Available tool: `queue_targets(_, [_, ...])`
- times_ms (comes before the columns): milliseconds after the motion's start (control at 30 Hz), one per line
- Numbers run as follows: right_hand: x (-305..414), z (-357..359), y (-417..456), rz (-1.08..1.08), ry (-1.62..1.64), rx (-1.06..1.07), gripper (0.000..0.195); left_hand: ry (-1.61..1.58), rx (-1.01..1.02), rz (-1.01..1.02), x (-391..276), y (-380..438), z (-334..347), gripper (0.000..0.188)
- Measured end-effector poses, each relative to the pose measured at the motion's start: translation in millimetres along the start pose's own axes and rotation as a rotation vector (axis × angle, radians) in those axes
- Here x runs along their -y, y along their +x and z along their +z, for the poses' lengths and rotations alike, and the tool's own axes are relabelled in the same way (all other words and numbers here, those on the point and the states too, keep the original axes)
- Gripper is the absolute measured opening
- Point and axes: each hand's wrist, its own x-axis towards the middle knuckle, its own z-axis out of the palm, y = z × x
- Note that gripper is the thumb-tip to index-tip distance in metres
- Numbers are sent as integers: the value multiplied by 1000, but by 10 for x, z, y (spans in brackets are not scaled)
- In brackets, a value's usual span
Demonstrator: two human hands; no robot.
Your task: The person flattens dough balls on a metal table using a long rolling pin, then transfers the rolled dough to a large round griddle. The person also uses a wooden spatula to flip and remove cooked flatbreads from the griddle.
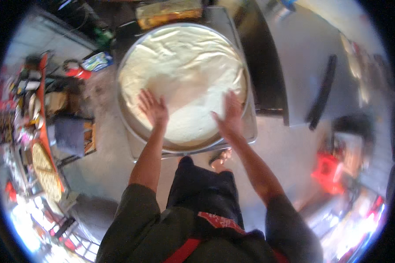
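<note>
A large round metal pan [122, 113] stands before me on a square metal stand [252, 131]. Pale, soft-looking material, probably dough, fills it [191, 125]; the surface is wrinkled at the far side and smoother near me. Over the left part of the pan is my left hand [154, 107], fingers spread and palm down. My right hand [231, 115] is over the right part, blurred, its thumb apart from the fingers. Neither hand grips anything. Whether the palms press on the material or hover just above it, I cannot tell.
Behind the pan sits a yellow-gold box or package [169, 13]. A metal surface [302, 65] with a dark bar [322, 92] on it lies to the right. A red stool [327, 172] is lower right, a dark box [69, 134] at left, beside an orange-edged shelf [43, 125].
</note>
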Motion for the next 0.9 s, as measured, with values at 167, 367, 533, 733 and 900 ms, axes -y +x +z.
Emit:
queue_targets(167, [275, 746, 396, 275, -309, 102, 92, -42, 124, -90, 160, -61, 71, 83])
queue_targets(367, [505, 791, 129, 290, -200, -71, 93, 45, 163, 100, -225, 18, -402, 80])
queue_targets(533, [519, 669, 255, 436, -155, 93, 90, -388, 207, 945, -1461, 461, -278, 61])
queue_targets(733, [314, 682, 449, 527, -170, -122, 86, -224, 184, 1136, -2323, 810, 337, 74])
queue_targets(900, [248, 650, 523, 568, -145, -155, 84, -109, 157, 937, -2465, 933, 424, 81])
